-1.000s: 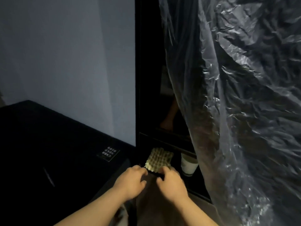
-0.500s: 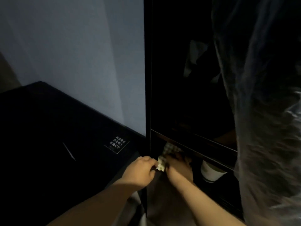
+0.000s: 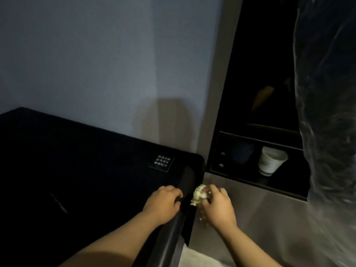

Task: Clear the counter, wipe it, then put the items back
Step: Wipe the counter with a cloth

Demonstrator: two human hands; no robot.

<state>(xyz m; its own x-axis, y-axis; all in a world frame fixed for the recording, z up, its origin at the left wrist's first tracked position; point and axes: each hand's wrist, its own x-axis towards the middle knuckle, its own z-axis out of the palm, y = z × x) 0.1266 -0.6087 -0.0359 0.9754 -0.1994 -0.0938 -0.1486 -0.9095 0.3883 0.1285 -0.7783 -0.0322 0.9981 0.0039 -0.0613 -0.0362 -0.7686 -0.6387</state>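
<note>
We are looking down at a dark counter (image 3: 77, 170). In this dim light the one thing we are making out on its top is a small printed sign (image 3: 161, 163) near the back right corner.

Our right hand (image 3: 216, 206) is clenching a crumpled pale cloth (image 3: 198, 195), bunched up in the fingers. It is hovering just beside the counter's right edge, above the gap between the counter and the grey cabinet front (image 3: 260, 218). Our left hand (image 3: 163, 202) is sitting at that same edge with its fingers curled. The shadow is hiding whether they are gripping the edge or only resting there, so we cannot tell.

A white cup (image 3: 271, 160) is standing in the open niche of the cabinet, well apart from the counter. A crinkled plastic sheet (image 3: 331, 112) is hanging down on the far right.

We are judging the clearing step as most likely done. The wiping is the step in hand, since the cloth is gathered and right at the counter's edge, though it is not lying flat on the top. We cannot say how much of the surface is already wiped, because the dark top is showing no streaks or damp patches.

Putting the items back is clearly left to do. The cup may be one of those items, but we are only guessing at that.
</note>
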